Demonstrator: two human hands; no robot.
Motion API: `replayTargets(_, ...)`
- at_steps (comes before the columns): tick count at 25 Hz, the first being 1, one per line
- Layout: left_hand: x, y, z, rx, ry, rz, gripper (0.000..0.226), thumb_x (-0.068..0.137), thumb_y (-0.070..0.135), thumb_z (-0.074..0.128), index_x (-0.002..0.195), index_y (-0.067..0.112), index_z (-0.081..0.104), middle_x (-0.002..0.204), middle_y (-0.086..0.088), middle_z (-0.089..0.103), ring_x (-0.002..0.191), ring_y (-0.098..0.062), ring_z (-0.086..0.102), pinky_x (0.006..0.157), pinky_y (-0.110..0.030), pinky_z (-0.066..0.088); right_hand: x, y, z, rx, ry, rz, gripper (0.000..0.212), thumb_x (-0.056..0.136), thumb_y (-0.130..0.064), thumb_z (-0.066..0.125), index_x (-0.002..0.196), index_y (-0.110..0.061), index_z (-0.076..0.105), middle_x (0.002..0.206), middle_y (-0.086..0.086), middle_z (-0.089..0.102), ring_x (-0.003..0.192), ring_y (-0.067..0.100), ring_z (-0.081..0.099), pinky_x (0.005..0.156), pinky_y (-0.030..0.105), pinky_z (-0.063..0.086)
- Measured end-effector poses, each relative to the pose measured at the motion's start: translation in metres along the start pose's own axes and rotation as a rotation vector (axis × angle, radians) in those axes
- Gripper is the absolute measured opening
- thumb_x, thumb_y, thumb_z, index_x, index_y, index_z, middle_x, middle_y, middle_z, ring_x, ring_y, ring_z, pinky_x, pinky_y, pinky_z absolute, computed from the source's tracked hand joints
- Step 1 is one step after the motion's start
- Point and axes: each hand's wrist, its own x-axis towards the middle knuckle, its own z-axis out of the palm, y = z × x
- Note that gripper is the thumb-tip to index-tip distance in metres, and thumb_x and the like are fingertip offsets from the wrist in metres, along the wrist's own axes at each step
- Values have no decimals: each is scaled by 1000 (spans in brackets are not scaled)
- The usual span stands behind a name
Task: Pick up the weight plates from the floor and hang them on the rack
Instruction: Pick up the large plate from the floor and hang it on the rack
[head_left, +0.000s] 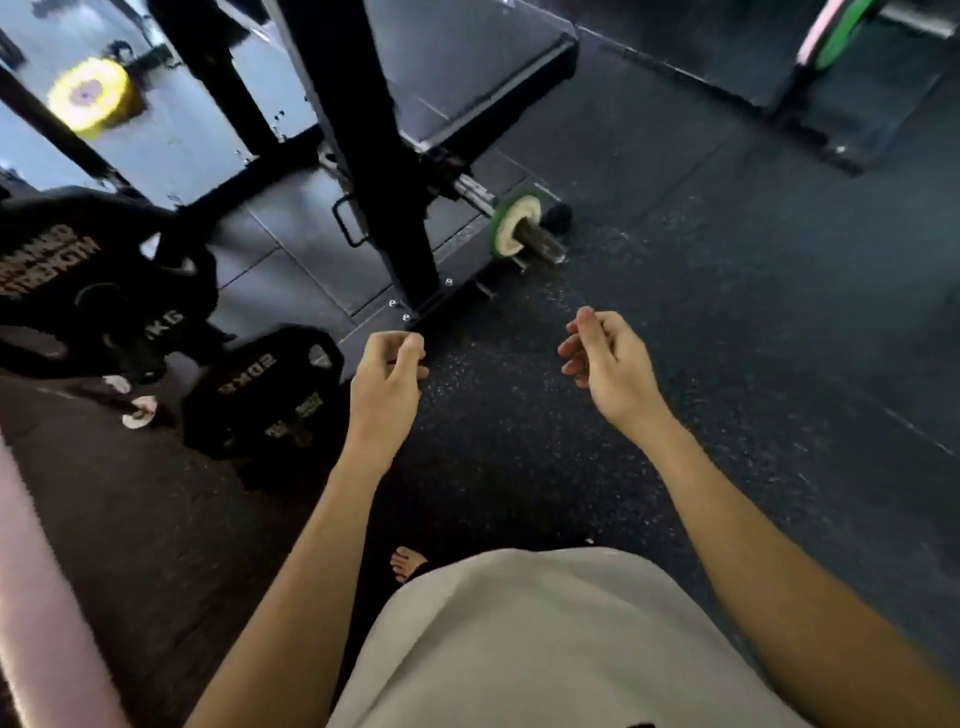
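A small black weight plate (265, 392) hangs on a low peg at the left, just left of my left hand (387, 376). Above it a larger black plate (93, 275) with pale lettering sits on the rack. The rack's black upright (363, 140) rises ahead of my hands. Further right a small green plate (511, 218) sits on a low horizontal sleeve by the upright's foot. My right hand (605, 364) hovers over the speckled floor. Both hands hold nothing, with fingers loosely curled.
A yellow plate (91, 96) hangs at the far left. A pink and green plate (841, 31) stands on another rack at the top right. Dark speckled rubber floor (675, 291) spreads to the right. A pale pink padded edge (36, 597) runs along the lower left.
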Motion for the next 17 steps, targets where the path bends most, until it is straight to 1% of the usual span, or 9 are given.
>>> replayTargets(3,-5,-24,90,133,-149,-155,9,99,33,52,92,30,57,97,1,65,84,-13,63,81,-38,52,-1,61,-77,-13,53,194,35,99,-53,40,92,-22,56,84,2,67,68,13,63,64,29,44)
replayTargets(5,-8,-43,137,243,-240,-264,11,98,34,53,99,25,59,99,-3,66,84,-15,63,80,-37,53,-4,98,-119,-1,85,343,37,100,-52,40,91,-19,56,84,3,67,67,16,62,62,30,44)
replayTargets(7,-7,-63,168,380,-321,-323,21,97,37,55,107,19,59,100,-5,66,83,-16,63,76,-36,53,-5,129,-147,13,96,490,38,100,-50,41,92,-16,56,84,6,66,67,18,60,58,31,44)
replayTargets(8,-5,-69,185,456,-362,-332,23,96,37,56,108,17,59,99,-5,66,81,-17,63,74,-37,53,-4,145,-162,15,100,558,38,101,-49,42,92,-15,55,84,6,66,66,18,60,57,31,44)
replayTargets(10,3,-76,215,611,-453,-309,24,96,36,56,108,15,58,100,-7,66,84,-20,62,76,-37,51,-3,177,-186,7,100,671,38,101,-47,43,94,-13,55,84,7,66,64,19,60,59,32,47)
replayTargets(13,26,-82,262,809,-596,-306,26,97,35,54,110,12,58,103,-6,64,94,-22,58,78,-32,42,-1,220,-217,-4,67,843,36,102,-43,42,102,-9,55,85,8,65,63,20,60,60,32,50)
replayTargets(15,48,-80,290,883,-689,-345,30,98,36,53,113,11,60,107,-5,60,98,-21,55,81,-30,39,4,237,-236,-34,18,917,34,103,-41,43,105,-9,54,86,7,64,63,19,60,56,28,50)
replayTargets(17,80,-77,327,897,-767,-383,35,98,37,52,116,8,61,114,-7,60,104,-24,56,85,-31,40,19,249,-266,-39,10,979,31,103,-40,43,105,-10,52,86,7,63,63,19,61,54,27,49)
